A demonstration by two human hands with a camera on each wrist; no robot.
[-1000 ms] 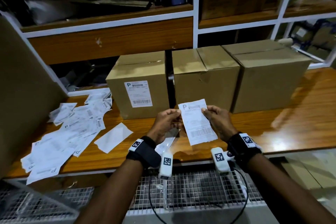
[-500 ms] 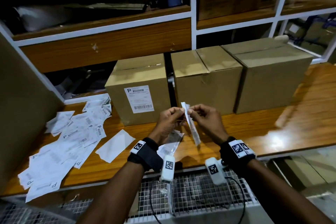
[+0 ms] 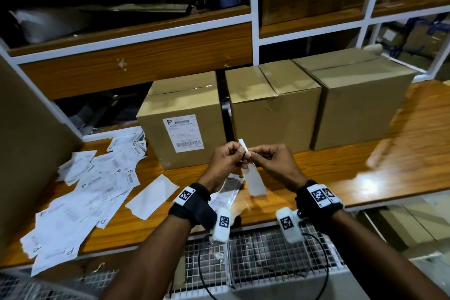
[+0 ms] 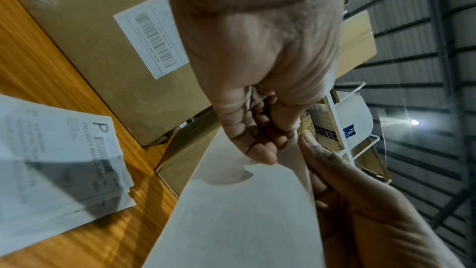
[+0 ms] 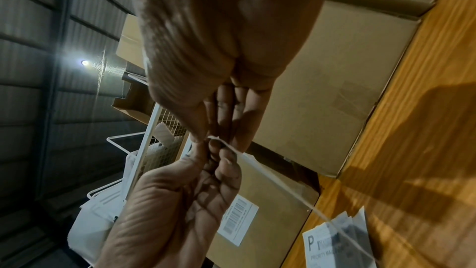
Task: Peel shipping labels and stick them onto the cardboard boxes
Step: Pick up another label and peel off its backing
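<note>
Both hands hold one white shipping label above the wooden bench, its blank back toward me and its lower end hanging down. My left hand and right hand pinch its top corner, fingertips close together. The left wrist view shows the label's plain back; the right wrist view shows it edge-on. Three cardboard boxes stand behind: the left box carries a stuck label, the middle box and right box have bare fronts.
Several loose labels lie scattered over the bench's left part, with a blank white sheet nearer me. A tall cardboard panel stands at the far left. White-framed shelves rise behind the boxes. Wire mesh runs below the bench edge.
The label, first held flat facing me by both side edges, has turned edge-on and then back-side toward me. Both hands have come together at its top corner.
</note>
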